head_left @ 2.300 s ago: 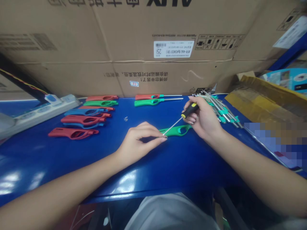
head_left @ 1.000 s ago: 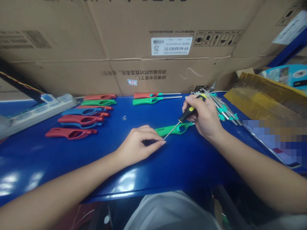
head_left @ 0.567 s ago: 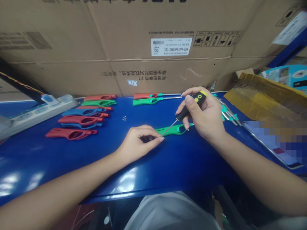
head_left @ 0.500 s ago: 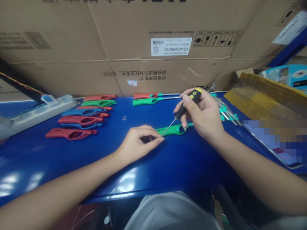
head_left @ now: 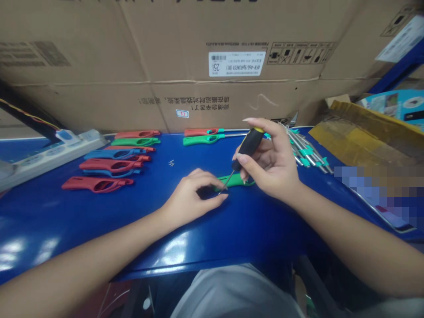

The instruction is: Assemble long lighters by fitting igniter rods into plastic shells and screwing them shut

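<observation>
My right hand (head_left: 280, 165) is closed around the black and yellow handle of a screwdriver (head_left: 247, 150), held tilted with its shaft pointing down to the left. The tip comes down between the thumb and fingers of my left hand (head_left: 188, 194), which are pinched together. Whatever small thing they may hold is hidden. Just behind the shaft lies a green lighter body (head_left: 236, 180) with a long handle shape, partly covered by both hands. A few tiny screws (head_left: 171, 163) rest on the blue table (head_left: 139, 229) beyond my left hand.
Red, green and blue lighter bodies (head_left: 106, 165) lie at left beside a white power strip (head_left: 62, 152). Two lighters with metal rods (head_left: 203, 139) lie at the back. Several metal rods with teal ends (head_left: 309, 152) are piled at right. A cardboard box (head_left: 159, 57) stands behind.
My right hand has moved left and tipped the screwdriver steeper, its tip now slightly lower by my left thumb. My left hand has barely moved.
</observation>
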### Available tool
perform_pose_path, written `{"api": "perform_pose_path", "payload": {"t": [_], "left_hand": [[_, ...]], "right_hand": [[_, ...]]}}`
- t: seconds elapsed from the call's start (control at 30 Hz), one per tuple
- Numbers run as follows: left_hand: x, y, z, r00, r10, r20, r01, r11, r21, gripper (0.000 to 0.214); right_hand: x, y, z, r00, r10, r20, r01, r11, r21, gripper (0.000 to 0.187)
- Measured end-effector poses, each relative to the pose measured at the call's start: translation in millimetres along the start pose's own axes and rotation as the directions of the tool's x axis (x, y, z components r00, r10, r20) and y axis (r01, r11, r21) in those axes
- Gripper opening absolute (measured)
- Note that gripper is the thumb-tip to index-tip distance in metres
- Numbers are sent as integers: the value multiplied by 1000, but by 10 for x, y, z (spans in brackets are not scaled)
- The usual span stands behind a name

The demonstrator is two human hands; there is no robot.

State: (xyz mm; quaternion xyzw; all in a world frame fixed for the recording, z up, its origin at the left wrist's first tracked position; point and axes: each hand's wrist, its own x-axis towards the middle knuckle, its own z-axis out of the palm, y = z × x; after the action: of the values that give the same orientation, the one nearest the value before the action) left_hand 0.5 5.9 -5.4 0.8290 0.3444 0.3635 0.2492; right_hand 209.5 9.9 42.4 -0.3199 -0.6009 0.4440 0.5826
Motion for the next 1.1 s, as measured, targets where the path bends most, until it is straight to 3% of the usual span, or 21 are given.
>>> {"api": "perform_pose_path", "payload": {"t": [0.1,0.2,0.53,0.73,1.1], "left_hand": [[21,-34,-21,999,11,-47,-7,997,73,39],[25,-103,-16,1000,5,8,-6,993,117,46],[6,-138,21,992,27,123,-43,990,134,35],[3,-122,2,990,3,143,-26,987,159,28],[10,-125,2,990,-1,140,-18,991,131,25]], "right_hand": [[-10,17,4,998,-62,-11,61,997,-50,61],[-23,47,8,993,-106,-45,102,991,-91,60],[-41,149,-40,974,-213,76,226,935,-274,52],[3,218,-93,896,-403,186,444,799,-405,50],[0,236,-101,874,-436,213,484,755,-442,50]]}}
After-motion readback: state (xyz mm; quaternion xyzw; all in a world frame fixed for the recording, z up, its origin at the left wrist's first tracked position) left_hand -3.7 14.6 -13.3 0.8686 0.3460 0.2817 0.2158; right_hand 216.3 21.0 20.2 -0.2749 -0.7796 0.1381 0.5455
